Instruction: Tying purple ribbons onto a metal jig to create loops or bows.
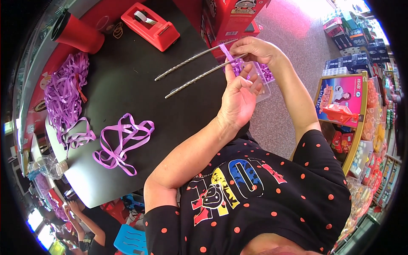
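Observation:
Two slim metal rods with twisted surfaces, an upper rod (187,62) and a lower rod (195,79), run side by side above the dark table. A narrow purple ribbon (225,51) loops around their right ends. My right hand (257,49) has its fingers closed at those ends, pinching the ribbon. Just below, my left hand (240,95) is palm up, with one finger stretched up against the lower rod and the others loosely bent and apart. A clear plastic box (264,92) holding small purple pieces is partly hidden behind both hands.
On the dark table (140,93) lie a loose purple ribbon (123,142) and a big heap of ribbon (66,95). Toward the back are a red tape dispenser (151,27) and a red cup (80,34). Red cartons (231,21) stand beyond. Another person's arms (89,221) show at lower left.

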Demonstrator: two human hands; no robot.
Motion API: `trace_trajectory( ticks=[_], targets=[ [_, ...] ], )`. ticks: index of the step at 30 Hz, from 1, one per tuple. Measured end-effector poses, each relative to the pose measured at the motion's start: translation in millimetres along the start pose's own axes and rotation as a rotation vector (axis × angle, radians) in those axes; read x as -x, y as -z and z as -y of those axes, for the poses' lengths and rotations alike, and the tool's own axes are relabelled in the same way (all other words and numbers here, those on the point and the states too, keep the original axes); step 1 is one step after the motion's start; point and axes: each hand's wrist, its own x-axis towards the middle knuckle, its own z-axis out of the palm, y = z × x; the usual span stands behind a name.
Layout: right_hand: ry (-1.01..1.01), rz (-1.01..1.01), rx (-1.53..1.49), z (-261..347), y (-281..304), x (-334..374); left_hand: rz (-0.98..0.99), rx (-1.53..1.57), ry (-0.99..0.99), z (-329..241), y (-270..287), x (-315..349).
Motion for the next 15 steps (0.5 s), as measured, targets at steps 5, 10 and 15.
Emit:
trace_trajectory(
  ticks=[5,10,15],
  targets=[
    [-0.036,0.155,-0.154,-15,-5,-27,-0.002,0.017,0.009,-2,0,1],
    [0.038,0.429,-0.366,-35,0,-48,-0.019,0.036,0.025,-3,-3,2],
    [0.176,0.579,-0.37,-48,-5,-64,-0.019,0.045,0.03,-4,-3,2]
  ],
)
